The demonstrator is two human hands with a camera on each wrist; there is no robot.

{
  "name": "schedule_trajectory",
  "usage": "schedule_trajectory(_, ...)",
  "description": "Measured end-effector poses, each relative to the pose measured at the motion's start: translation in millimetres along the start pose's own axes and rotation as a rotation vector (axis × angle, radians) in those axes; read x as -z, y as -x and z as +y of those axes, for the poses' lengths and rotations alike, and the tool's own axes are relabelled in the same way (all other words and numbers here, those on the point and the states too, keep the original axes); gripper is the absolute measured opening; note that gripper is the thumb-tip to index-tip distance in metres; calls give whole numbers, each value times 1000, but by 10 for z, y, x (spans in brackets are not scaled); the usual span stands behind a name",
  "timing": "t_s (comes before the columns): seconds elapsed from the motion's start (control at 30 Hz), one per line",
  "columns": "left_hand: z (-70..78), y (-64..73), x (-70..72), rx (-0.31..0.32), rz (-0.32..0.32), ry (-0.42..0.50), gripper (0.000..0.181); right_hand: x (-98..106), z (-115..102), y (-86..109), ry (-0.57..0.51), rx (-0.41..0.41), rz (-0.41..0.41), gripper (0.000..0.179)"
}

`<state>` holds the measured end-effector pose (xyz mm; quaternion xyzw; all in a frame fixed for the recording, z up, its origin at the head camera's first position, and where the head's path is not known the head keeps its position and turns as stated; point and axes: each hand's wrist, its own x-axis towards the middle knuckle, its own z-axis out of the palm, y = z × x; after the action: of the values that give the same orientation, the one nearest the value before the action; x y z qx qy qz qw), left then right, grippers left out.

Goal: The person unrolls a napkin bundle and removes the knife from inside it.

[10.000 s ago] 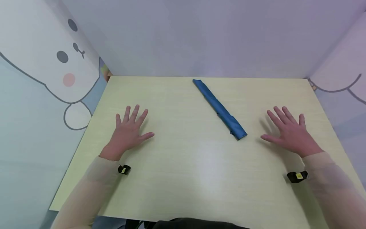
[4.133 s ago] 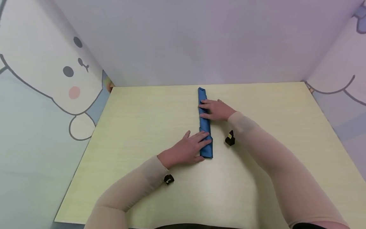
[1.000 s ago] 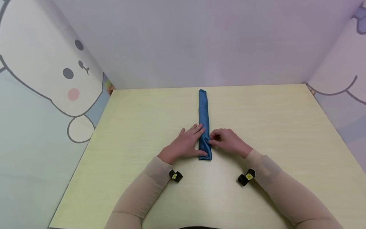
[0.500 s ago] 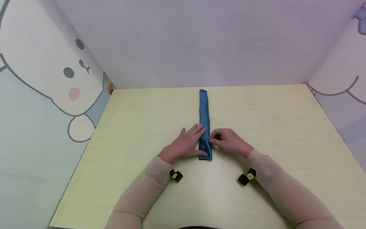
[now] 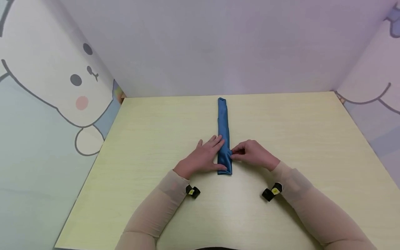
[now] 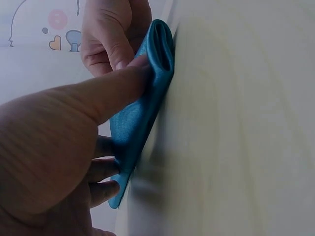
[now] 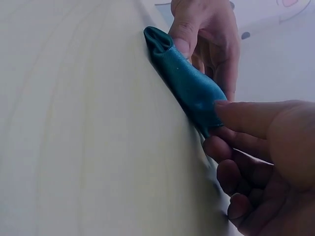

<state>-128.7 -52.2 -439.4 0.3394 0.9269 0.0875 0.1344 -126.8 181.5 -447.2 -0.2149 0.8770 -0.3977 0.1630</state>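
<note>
A glossy blue satin cloth (image 5: 223, 121), folded into a long narrow strip, lies lengthwise on the table in the head view. My left hand (image 5: 201, 157) rests on its near half from the left, fingers spread and thumb pressed close to the near end. From the other side my right hand (image 5: 254, 153) pinches the cloth's right edge between thumb and forefinger. Rolled layers show at the end of the cloth (image 6: 160, 46) in the left wrist view. In the right wrist view, the pinched edge of the cloth (image 7: 194, 91) bulges, and the remaining fingers curl beneath.
The pale wood table (image 5: 162, 121) meets a plain wall (image 5: 218, 45) at its back edge. Side walls with cartoon drawings stand left and right. A small black wrist camera (image 5: 193, 191) sits on the left sleeve, another wrist camera (image 5: 272, 191) on the right.
Ten seconds ago the cloth lay diagonally with both hands apart from it; later it lay straight under both hands. Since a second ago, my right hand has shifted slightly right, pinching the edge.
</note>
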Motion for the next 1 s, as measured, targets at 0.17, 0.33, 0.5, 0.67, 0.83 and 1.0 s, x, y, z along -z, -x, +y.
schedule_trajectory(0.17, -2, 2, -1, 0, 4, 1, 106, -9, 9, -11, -4, 0, -10, 12)
schedule_trajectory(0.33, 4, 11, 15, 5, -10, 0, 106, 4, -16, 4, -68, -15, -13, 11)
schedule_trajectory(0.5, 14, 16, 29, 12, -16, 8, 105, 10, -25, 6, -107, -33, -11, 12)
schedule_trajectory(0.67, 11, 14, 28, 16, -21, -1, 105, 26, -32, 1, -122, -56, -18, 14)
schedule_trajectory(0.83, 23, 14, 42, 19, -27, -10, 104, 54, -42, 19, -141, -11, -46, 14)
schedule_trajectory(1.0, 32, 15, 48, 20, -27, -9, 104, 59, -43, 28, -184, 31, -78, 19)
